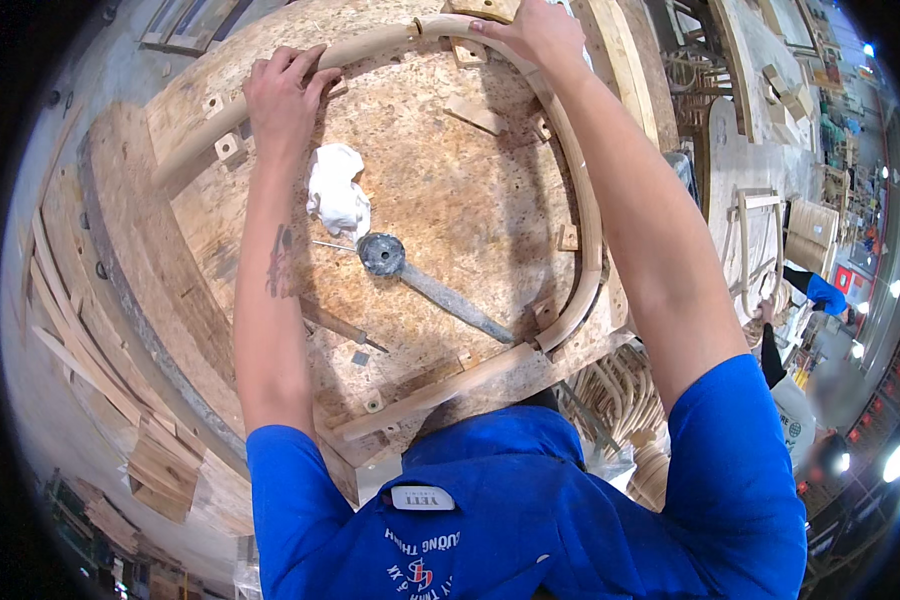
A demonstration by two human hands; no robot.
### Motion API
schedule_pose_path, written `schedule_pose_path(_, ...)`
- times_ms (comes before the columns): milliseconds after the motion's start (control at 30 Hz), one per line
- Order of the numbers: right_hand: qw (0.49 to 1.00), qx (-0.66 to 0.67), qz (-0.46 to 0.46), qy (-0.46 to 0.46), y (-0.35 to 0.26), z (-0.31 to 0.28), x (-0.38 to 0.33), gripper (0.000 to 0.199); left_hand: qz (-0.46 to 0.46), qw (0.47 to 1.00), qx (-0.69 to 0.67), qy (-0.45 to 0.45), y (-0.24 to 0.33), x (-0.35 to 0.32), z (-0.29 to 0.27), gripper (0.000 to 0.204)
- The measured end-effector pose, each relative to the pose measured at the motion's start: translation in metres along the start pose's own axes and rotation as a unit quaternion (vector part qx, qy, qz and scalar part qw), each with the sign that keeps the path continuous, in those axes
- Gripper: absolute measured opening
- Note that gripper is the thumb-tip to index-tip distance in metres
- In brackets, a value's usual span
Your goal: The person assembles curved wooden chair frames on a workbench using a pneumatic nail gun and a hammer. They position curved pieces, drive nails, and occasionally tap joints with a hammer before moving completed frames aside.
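A bent wooden frame lies on a chipboard worktop (440, 170), made of several rounded rails. On the far left rail (370, 46), my left hand (285, 95) rests with its fingers curled over the wood. My right hand (545, 42) grips the curved rail (573, 180) near its far end, thumb along the top. A narrow dark gap shows between these two rails. Below my left hand lie a crumpled white cloth (338, 190) and a mallet (381, 254) with a dark round head. Beside my left forearm is a wooden-handled pointed tool (342, 326).
Small wooden blocks (229, 148) are fixed along the frame's inside. A loose wood strip (475, 114) lies inside it. The near rail (440, 390) runs close to my body. Wooden strips (80, 335) stand at left; bent parts (620, 390) are stacked at right. Another person works far right.
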State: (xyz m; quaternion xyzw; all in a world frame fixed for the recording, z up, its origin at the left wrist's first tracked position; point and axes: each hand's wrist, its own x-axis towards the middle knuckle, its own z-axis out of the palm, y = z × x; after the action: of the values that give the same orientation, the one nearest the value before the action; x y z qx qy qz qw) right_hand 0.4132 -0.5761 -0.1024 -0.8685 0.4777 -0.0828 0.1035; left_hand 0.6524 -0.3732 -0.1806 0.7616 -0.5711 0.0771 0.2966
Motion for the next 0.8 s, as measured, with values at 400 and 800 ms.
schedule_pose_path(400,0.996,-0.085,0.034,-0.002,0.004,0.014,0.008,0.078,0.014,0.999,-0.030,-0.024,-0.007,0.008,0.000,0.036)
schedule_pose_path(800,0.998,-0.048,0.040,-0.024,-0.002,0.009,0.008,0.080,0.002,0.999,-0.029,-0.031,-0.014,0.006,0.006,0.038)
